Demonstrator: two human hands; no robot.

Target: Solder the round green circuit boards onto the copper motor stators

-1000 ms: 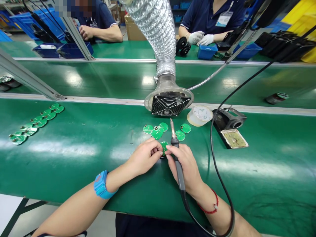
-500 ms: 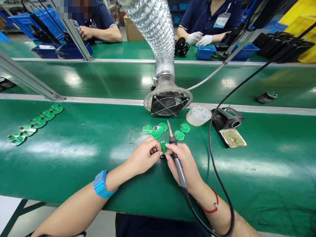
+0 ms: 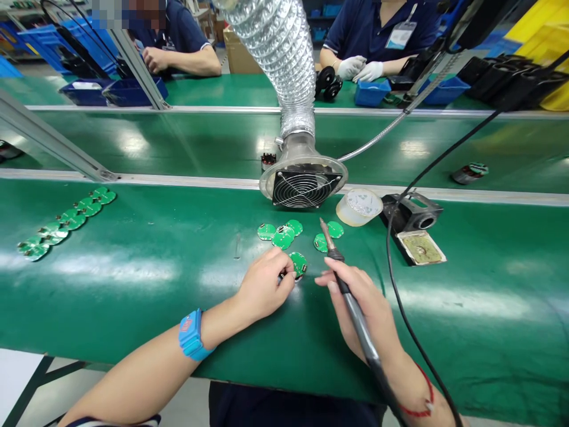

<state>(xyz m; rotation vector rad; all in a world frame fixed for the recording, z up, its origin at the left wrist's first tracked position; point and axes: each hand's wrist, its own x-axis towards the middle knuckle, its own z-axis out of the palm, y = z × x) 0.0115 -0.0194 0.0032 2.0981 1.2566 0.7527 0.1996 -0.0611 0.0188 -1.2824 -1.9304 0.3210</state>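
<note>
My left hand is closed, thumb and fingers pinching the edge of a round green circuit board. Beneath that board shows a dark part, mostly hidden by the board and my fingers. In my right hand lies a soldering iron, its tip pointing up and away, apart from the held board. Behind my hands are several loose round boards: a small cluster on the left, and two on the right, one in full view and one partly behind the iron.
A fume extractor hangs over the bench behind the boards. To its right are a tape roll and an iron stand with a sponge. A row of boards lies left. The iron's cable loops right. Two people sit opposite.
My right hand has drawn right, away from the held board, with the soldering iron. My left hand stays on the board. Parts on the strip behind the bench have shifted left.
</note>
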